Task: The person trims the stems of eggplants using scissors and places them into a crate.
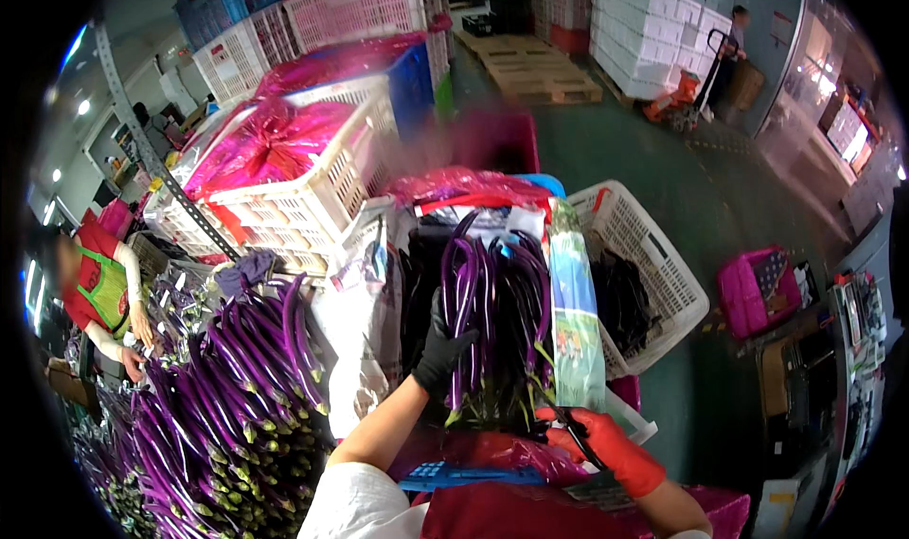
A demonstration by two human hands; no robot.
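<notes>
Long purple eggplants [486, 290] lie in a blue plastic crate [465, 476] lined with pink film and printed paper. My left hand [444, 351], in a black glove, grips an eggplant at the left of the bunch, thumb across it. Its stem end points toward me. My right hand [600, 443], in a red rubber glove, holds dark-handled shears [579, 436] at the crate's near right corner. The shears' tips are near green stems [543, 358] there and are hard to make out. A large heap of eggplants [220, 411] lies at my left, green caps toward me.
Behind the heap stands a white crate [305, 209] under pink film, beside a perforated metal post [153, 148]. A white crate [664, 276] at right holds dark eggplants. A co-worker [106, 283] handles produce at far left. Another person stands by a pallet jack [678, 99].
</notes>
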